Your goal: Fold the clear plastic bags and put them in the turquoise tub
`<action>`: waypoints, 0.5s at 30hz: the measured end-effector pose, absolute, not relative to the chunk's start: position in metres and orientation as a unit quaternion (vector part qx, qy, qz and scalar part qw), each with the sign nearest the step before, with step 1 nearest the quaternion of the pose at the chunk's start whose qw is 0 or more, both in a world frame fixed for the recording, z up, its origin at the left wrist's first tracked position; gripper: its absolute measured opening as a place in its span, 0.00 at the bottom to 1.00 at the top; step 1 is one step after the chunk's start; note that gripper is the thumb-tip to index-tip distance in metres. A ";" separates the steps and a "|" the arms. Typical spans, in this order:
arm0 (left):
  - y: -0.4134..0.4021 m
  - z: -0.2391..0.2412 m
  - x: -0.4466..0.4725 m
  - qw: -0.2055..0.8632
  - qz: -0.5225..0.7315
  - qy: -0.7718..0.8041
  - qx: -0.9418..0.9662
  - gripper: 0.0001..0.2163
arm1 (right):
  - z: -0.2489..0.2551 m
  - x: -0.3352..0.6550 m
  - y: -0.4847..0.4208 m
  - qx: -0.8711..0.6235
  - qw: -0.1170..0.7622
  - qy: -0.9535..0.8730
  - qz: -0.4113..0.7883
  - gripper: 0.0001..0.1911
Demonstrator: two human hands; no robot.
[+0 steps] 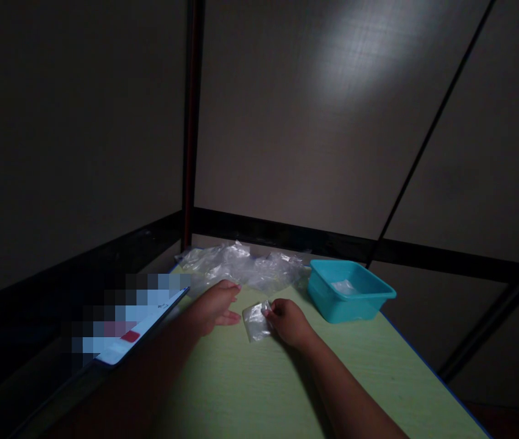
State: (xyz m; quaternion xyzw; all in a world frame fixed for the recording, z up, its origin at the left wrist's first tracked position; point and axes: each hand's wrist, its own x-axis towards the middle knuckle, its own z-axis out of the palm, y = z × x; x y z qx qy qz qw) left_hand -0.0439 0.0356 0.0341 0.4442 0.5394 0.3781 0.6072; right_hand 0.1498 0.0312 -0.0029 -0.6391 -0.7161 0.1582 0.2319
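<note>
My right hand [289, 320] pinches the upper right edge of a small clear plastic bag [256, 323], folded into a rough square just over the table. To the left of it, my left hand [220, 308] has its thumb and fingers apart, with nothing between them. A small gap separates its fingertips from the folded bag. Beyond both hands lies a loose heap of clear plastic bags [236, 265]. On the right stands a turquoise plastic basin [351, 305] with a crumpled clear piece of plastic [344, 286] inside.
The pale green table [241, 390] has a blue edge and narrows toward a corner of dark panelled walls [287, 152]. At the left, a tablet-like device with a lit, partly blurred screen [125, 350] stands tilted beside my left forearm.
</note>
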 end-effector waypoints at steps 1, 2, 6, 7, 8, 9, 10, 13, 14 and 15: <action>0.036 0.034 -0.044 0.609 0.377 0.540 0.442 0.16 | -0.002 0.149 0.031 -0.643 0.227 -0.715 0.157 0.13; 0.036 0.034 -0.044 0.612 0.375 0.540 0.440 0.17 | -0.001 0.149 0.030 -0.646 0.223 -0.713 0.156 0.13; 0.037 0.034 -0.043 0.621 0.370 0.537 0.435 0.18 | 0.000 0.148 0.030 -0.650 0.218 -0.711 0.153 0.14; 0.037 0.034 -0.043 0.621 0.370 0.537 0.435 0.18 | 0.000 0.148 0.030 -0.649 0.217 -0.713 0.151 0.14; 0.037 0.034 -0.043 0.622 0.369 0.537 0.435 0.17 | 0.000 0.148 0.030 -0.649 0.217 -0.715 0.148 0.14; 0.036 0.034 -0.043 0.622 0.368 0.537 0.436 0.17 | -0.001 0.148 0.030 -0.648 0.215 -0.716 0.144 0.14; 0.036 0.034 -0.042 0.621 0.366 0.537 0.438 0.16 | -0.001 0.147 0.030 -0.648 0.215 -0.717 0.138 0.14; 0.037 0.032 -0.042 0.614 0.361 0.538 0.451 0.15 | 0.000 0.145 0.029 -0.653 0.207 -0.718 0.125 0.13; 0.037 0.031 -0.042 0.609 0.360 0.538 0.458 0.14 | 0.001 0.144 0.028 -0.656 0.203 -0.716 0.123 0.13; 0.037 0.031 -0.041 0.602 0.359 0.539 0.466 0.14 | 0.001 0.143 0.027 -0.660 0.198 -0.715 0.122 0.13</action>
